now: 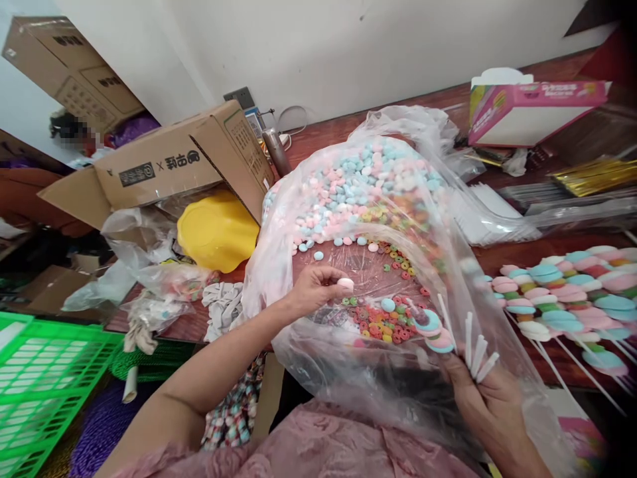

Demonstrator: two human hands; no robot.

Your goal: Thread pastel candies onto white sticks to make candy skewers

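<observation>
My left hand point(316, 290) pinches a pale pink marshmallow point(346, 285) between thumb and fingers, over the opening of a large clear plastic bag point(308, 345). In my right hand point(485, 392) are several white sticks point(478, 352). One of them carries a skewer of blue and pink marshmallows point(434, 330) with a dark, pointed piece at its far end. Pink, blue and white marshmallows point(368, 179) lie heaped inside the bag. Colourful ring-shaped candies point(383, 325) are spread below my left hand and along the heap's right side.
Finished marshmallow skewers point(567, 292) are piled at the right. Behind them lie white sticks point(492, 212) and gold wrapping strips point(597, 176), with a pink box point(537, 109) further back. An open cardboard box point(164, 162) and a yellow scalloped bowl point(219, 231) stand left, above a green crate point(54, 385).
</observation>
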